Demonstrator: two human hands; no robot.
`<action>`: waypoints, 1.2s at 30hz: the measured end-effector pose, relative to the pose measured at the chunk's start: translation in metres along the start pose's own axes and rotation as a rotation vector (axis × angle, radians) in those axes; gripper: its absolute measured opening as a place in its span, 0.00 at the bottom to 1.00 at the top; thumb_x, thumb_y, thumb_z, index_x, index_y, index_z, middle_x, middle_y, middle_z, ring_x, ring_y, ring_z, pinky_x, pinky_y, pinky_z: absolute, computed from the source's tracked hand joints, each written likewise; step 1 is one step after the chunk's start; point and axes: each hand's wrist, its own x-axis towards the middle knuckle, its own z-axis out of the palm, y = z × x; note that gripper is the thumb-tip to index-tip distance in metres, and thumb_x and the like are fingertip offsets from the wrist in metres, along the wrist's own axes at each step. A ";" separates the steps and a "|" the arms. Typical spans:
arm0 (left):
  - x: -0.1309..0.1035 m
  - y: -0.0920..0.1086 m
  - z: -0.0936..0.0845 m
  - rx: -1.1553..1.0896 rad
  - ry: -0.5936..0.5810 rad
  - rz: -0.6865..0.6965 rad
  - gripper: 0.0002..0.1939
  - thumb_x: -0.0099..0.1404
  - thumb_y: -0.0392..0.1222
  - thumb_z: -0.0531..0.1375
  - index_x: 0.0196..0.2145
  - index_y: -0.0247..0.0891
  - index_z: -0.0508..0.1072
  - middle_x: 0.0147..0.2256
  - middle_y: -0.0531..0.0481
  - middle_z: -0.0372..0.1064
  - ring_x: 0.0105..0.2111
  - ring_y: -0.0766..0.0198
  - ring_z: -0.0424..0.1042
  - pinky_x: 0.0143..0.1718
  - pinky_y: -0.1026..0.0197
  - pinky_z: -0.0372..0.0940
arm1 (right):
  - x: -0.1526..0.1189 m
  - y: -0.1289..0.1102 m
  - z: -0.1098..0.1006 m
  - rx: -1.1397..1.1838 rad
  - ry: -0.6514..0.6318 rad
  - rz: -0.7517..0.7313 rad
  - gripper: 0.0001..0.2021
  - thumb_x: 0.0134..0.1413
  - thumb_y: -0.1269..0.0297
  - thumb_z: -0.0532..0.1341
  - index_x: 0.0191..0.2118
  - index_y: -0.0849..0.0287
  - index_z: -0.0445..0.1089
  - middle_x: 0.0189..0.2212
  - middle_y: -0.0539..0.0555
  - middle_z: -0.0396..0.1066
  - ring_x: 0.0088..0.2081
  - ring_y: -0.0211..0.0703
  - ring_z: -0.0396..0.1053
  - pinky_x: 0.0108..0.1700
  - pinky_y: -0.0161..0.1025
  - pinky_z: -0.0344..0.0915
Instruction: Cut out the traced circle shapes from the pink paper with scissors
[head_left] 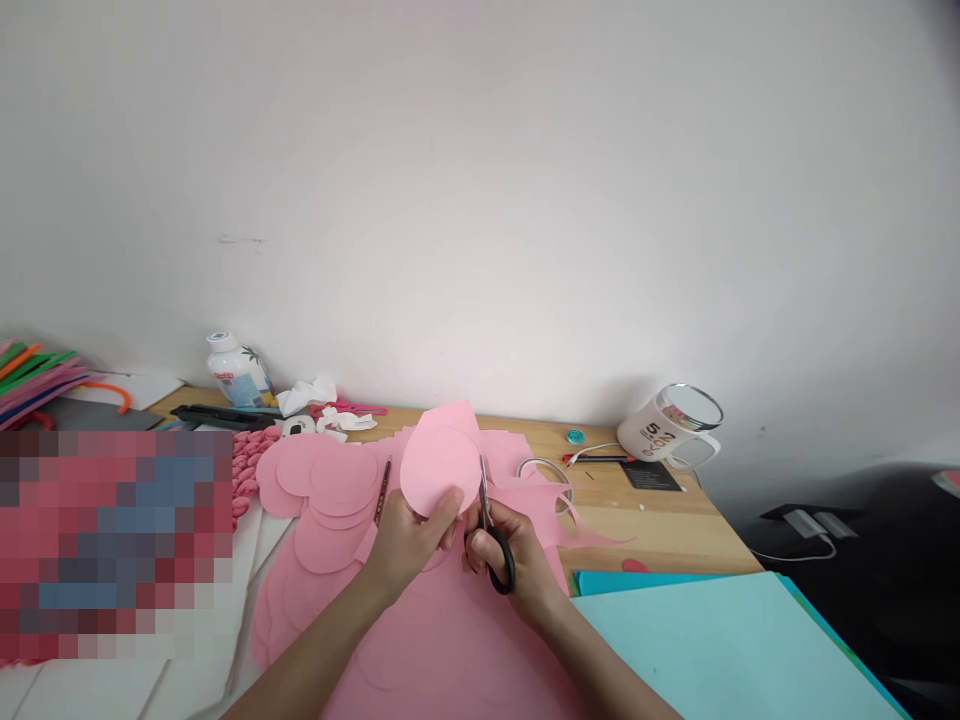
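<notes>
Between thumb and fingers, my left hand (418, 540) grips a piece of pink paper (441, 462) with a partly rounded edge and a faint curved line on it. My right hand (517, 555) is wrapped round the black handles of a pair of scissors (485, 490). Their blades point upward along the right edge of the paper. Beneath both hands lies a large pink sheet (450, 640). Several cut pink paper circles (343, 478) overlap on the left, and curved pink offcuts (544, 495) lie to the right. A dark pencil (383, 487) rests beside my left hand.
A white mug (667, 425) leans at the back right near a cable. Blue paper sheets (720, 640) cover the right front. At the back left stand a white bottle (240, 370), crumpled tissue (307, 395) and coloured pipe cleaners (37, 380). The wall closes off the back.
</notes>
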 end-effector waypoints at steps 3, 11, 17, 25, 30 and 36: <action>0.000 -0.001 0.000 0.006 0.003 -0.001 0.22 0.54 0.50 0.56 0.09 0.37 0.58 0.10 0.54 0.56 0.14 0.70 0.58 0.18 0.65 0.55 | 0.000 -0.001 0.000 0.009 -0.002 0.002 0.09 0.49 0.65 0.57 0.22 0.58 0.59 0.15 0.45 0.59 0.19 0.34 0.54 0.22 0.33 0.52; 0.000 -0.004 0.000 -0.030 -0.006 0.020 0.22 0.55 0.50 0.57 0.10 0.37 0.58 0.10 0.55 0.55 0.14 0.70 0.58 0.18 0.66 0.55 | 0.000 0.002 0.000 0.037 -0.003 -0.012 0.10 0.49 0.65 0.57 0.21 0.58 0.59 0.14 0.45 0.59 0.18 0.34 0.55 0.22 0.33 0.53; 0.001 -0.005 0.001 -0.059 -0.012 0.052 0.23 0.58 0.49 0.55 0.10 0.37 0.58 0.11 0.55 0.55 0.14 0.71 0.56 0.18 0.66 0.54 | -0.001 0.004 0.002 0.044 0.013 0.007 0.10 0.48 0.65 0.57 0.20 0.58 0.59 0.14 0.45 0.59 0.18 0.34 0.56 0.21 0.33 0.53; 0.002 -0.007 0.002 -0.052 0.008 0.068 0.22 0.57 0.48 0.56 0.11 0.39 0.57 0.11 0.56 0.55 0.14 0.70 0.57 0.19 0.65 0.56 | -0.002 0.006 0.008 0.011 0.002 0.035 0.12 0.49 0.60 0.59 0.22 0.58 0.60 0.14 0.45 0.58 0.17 0.35 0.55 0.21 0.33 0.53; 0.000 -0.004 0.003 0.007 0.000 -0.012 0.16 0.56 0.44 0.58 0.15 0.38 0.61 0.13 0.57 0.57 0.17 0.69 0.58 0.19 0.66 0.56 | 0.003 0.003 0.006 0.037 0.016 0.012 0.15 0.45 0.52 0.63 0.26 0.58 0.61 0.18 0.47 0.61 0.23 0.38 0.57 0.25 0.35 0.54; 0.000 -0.007 0.003 -0.012 -0.049 -0.005 0.11 0.56 0.44 0.58 0.20 0.38 0.64 0.15 0.58 0.58 0.18 0.69 0.58 0.19 0.67 0.55 | 0.004 -0.003 0.003 -0.004 0.037 0.017 0.21 0.40 0.46 0.65 0.25 0.57 0.58 0.20 0.47 0.60 0.25 0.39 0.57 0.28 0.35 0.53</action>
